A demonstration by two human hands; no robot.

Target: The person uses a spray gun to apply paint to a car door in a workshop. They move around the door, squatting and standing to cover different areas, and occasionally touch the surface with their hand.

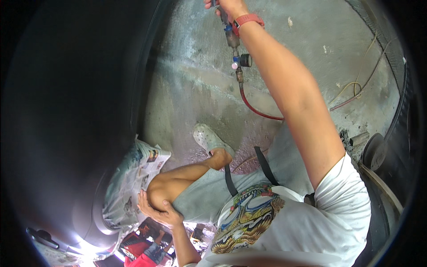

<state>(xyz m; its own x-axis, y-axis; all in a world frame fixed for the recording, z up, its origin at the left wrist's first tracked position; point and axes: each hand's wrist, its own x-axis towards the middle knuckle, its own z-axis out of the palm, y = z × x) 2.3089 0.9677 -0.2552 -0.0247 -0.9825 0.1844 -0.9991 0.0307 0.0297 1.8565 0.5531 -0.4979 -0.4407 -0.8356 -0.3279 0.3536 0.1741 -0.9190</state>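
Nearest is the person's white shirt (302, 222), with a bright bird picture on the front. Next come the grey shorts (200, 196), with two black straps hanging over them. The left hand (162, 216) rests flat on the bare knee (160, 191). Its fingers are out straight, the thumb is a bit apart, and it has hold of no tool. Just left of the knee is some newspaper (129, 191), all creased, up against the big dark car (80, 111) that fills the left side. A bright light shines off the near part of the car.

A bit farther on, a pale shoe (207, 138) with little holes is on the wet, grey floor (187, 89). A red hose (253, 107) comes out from under the right arm and bends up to the air tool (231, 38). A round black dial (246, 60) sticks out on the right of the tool, near the hose. Over on the right, a thin yellow cord (356, 91) makes a loop on the floor.

Farthest away, the right hand (229, 5) has its fingers curled around the far end of the air tool. Part of the hand is cut off by the edge, so I can't tell what every finger does. A red watch (248, 20) is on that wrist
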